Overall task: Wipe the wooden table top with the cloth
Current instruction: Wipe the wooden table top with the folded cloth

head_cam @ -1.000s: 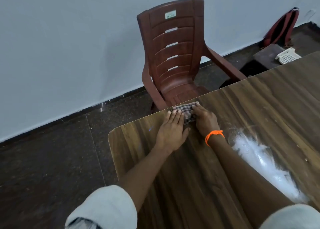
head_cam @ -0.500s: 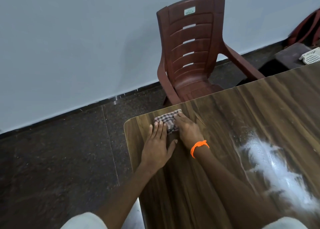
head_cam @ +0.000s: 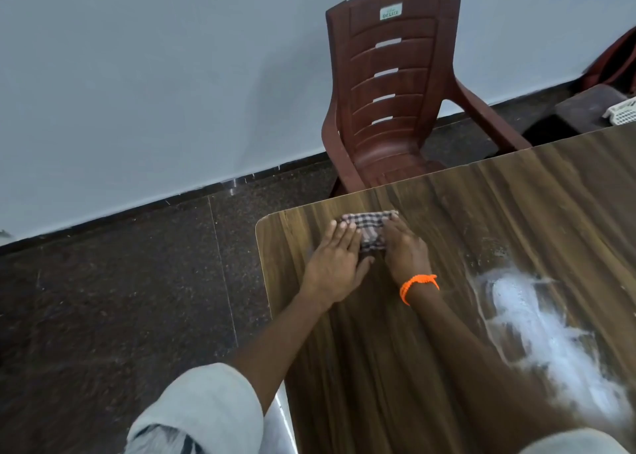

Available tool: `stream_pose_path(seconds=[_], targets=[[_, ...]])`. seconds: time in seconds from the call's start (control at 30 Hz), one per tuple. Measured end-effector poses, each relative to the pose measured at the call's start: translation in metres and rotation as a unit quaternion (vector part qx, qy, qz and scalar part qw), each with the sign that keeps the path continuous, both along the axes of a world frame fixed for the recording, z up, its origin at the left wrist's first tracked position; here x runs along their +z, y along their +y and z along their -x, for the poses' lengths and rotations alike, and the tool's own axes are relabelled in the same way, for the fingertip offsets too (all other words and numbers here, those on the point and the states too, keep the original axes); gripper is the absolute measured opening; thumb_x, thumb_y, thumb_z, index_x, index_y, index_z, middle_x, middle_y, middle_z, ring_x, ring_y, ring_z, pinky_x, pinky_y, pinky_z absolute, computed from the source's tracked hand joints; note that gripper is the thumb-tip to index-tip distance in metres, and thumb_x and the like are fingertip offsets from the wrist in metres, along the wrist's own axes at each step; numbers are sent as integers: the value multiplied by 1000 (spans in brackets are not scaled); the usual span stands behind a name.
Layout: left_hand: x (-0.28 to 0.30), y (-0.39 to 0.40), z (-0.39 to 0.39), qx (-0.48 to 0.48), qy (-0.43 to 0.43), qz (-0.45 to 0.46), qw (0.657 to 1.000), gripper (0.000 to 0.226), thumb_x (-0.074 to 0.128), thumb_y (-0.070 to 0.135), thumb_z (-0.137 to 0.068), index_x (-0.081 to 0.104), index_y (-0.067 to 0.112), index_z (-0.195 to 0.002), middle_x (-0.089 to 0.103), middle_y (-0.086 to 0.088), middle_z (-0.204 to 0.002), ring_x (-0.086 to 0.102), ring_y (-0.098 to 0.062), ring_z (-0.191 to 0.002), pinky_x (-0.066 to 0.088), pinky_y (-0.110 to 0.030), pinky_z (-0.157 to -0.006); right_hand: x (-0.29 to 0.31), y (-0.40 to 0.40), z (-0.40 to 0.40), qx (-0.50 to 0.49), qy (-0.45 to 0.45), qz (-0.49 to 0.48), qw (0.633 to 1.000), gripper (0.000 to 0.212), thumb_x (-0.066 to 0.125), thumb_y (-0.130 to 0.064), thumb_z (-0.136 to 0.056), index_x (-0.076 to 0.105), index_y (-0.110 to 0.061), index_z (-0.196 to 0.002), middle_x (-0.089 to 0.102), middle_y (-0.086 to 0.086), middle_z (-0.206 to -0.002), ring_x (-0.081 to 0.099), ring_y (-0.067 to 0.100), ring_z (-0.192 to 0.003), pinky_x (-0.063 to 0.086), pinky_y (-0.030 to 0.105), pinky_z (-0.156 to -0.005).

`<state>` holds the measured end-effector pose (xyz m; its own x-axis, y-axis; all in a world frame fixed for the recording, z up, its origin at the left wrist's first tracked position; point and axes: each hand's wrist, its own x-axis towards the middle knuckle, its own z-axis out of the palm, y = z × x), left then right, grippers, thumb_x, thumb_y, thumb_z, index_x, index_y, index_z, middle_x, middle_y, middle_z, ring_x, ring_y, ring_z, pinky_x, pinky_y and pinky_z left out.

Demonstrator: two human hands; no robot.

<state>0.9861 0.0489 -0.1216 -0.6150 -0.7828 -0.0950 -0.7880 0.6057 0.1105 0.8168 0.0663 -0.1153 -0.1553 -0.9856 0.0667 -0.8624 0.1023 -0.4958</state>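
Note:
A small checked cloth, folded, lies on the wooden table top close to its far left corner. My left hand rests flat on the table with its fingertips on the cloth's left part. My right hand, with an orange band at the wrist, presses flat on the cloth's right part. Neither hand curls around the cloth; both push down on it. A white smear of powder or foam spreads over the table to the right of my right arm.
A brown plastic chair stands just beyond the table's far edge, against the pale wall. Dark stone floor lies to the left. At the far right sit a white basket and a dark red bag.
Both hands and the cloth have slid left along the far edge toward the table's corner. The view has swung left too, so the chair and the white smear sit further right.

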Motion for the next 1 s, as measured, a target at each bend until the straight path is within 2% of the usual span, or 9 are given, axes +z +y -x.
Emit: stream_pose_path(seconds=[0.1, 0.23, 0.37, 0.5, 0.6, 0.73, 0.87, 1.0], targets=[[-3, 11, -25, 55, 14, -1, 998, 74, 23, 55, -106, 33, 1, -156, 33, -19, -162, 21, -28, -155, 5, -45, -128, 3, -6, -25, 45, -7, 17, 999, 29, 56, 4, -83, 65, -1, -110, 60, 16, -126, 52, 27, -124, 51, 40, -91], [-7, 59, -46, 98, 24, -24, 995, 84, 14, 65, -104, 27, 1, -157, 29, -19, -164, 13, -25, -157, 3, -44, -129, -1, 33, -48, 74, -26, 28, 997, 39, 60, 8, -81, 61, 3, -119, 57, 19, -130, 49, 28, -127, 49, 41, -98], [-6, 116, -46, 97, 30, -48, 994, 86, 13, 67, -104, 25, 1, -158, 25, -18, -165, 9, -25, -157, 8, -47, -128, -11, 93, -44, 105, -23, 36, 994, 43, 68, 9, -75, 62, -1, -117, 58, 14, -130, 46, 26, -129, 46, 40, -101], [-3, 164, -28, 67, 47, -75, 994, 83, 17, 66, -105, 26, 1, -157, 23, -19, -165, 8, -27, -157, 16, -49, -127, -20, 147, -12, 105, -1, 30, 994, 36, 63, 6, -81, 65, -6, -116, 56, 7, -134, 40, 18, -134, 45, 36, -103], [0, 164, -6, 40, 35, -66, 996, 81, 18, 61, -106, 25, -2, -157, 25, -23, -163, 11, -30, -156, 14, -50, -127, -20, 154, 7, 63, -8, 29, 998, 39, 61, 8, -81, 64, -6, -117, 57, 7, -133, 44, 17, -131, 47, 37, -99], [5, 128, 11, 42, -7, -45, 998, 78, 23, 55, -106, 20, -2, -158, 20, -24, -165, 8, -33, -157, 4, -48, -128, -15, 119, 3, -5, -22, 41, 999, 37, 62, 8, -81, 65, -4, -115, 60, 11, -128, 52, 21, -125, 51, 36, -93], [5, 114, -9, 73, -18, -28, 997, 75, 22, 54, -106, 25, 0, -158, 24, -21, -165, 14, -31, -156, 6, -47, -128, -11, 100, -19, 39, -15, 53, 998, 37, 65, 11, -74, 66, -1, -109, 63, 16, -123, 54, 28, -122, 48, 38, -94], [-2, 152, -38, 99, 23, -39, 994, 76, 20, 56, -105, 25, 1, -158, 24, -20, -165, 10, -28, -157, 7, -46, -128, -11, 130, -39, 93, -13, 67, 993, 40, 68, 11, -72, 65, 1, -110, 63, 17, -123, 53, 30, -122, 42, 34, -100]])
